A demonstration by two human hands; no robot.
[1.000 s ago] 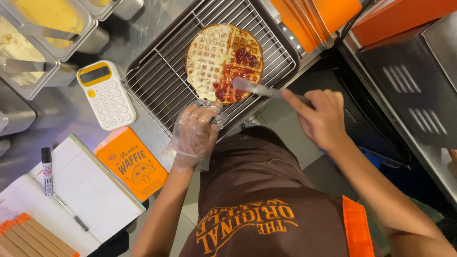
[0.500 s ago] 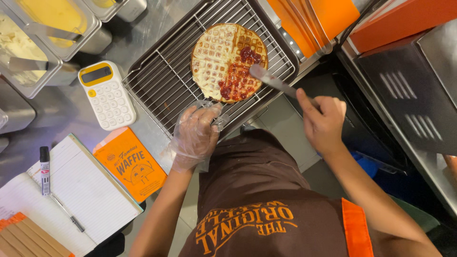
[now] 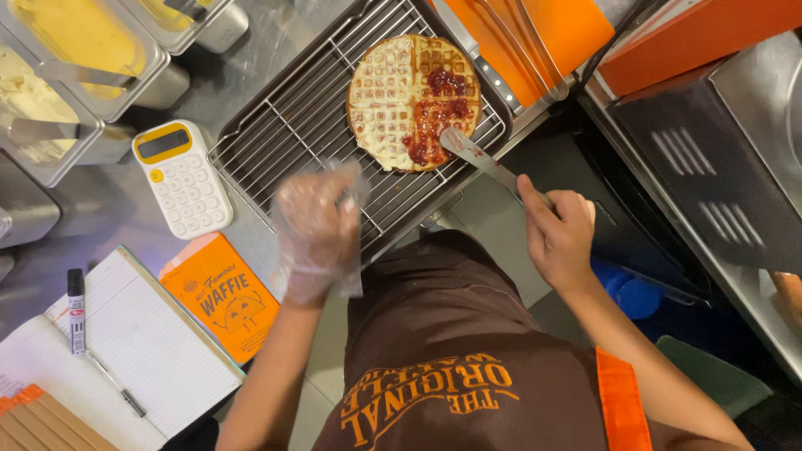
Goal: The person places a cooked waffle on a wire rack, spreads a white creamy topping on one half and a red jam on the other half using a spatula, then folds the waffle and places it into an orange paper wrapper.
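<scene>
Since half a second earlier, the gloved left hand (image 3: 317,234) had lifted off the wire rack's (image 3: 284,134) near edge, fingers loosely spread, holding nothing. At three o'clock from it, the right hand (image 3: 558,230) was clamped around a spreader knife (image 3: 478,157), its blade tip on the waffle's (image 3: 413,100) jam-smeared half. A calculator (image 3: 181,177) lay at nine o'clock from the rack.
</scene>
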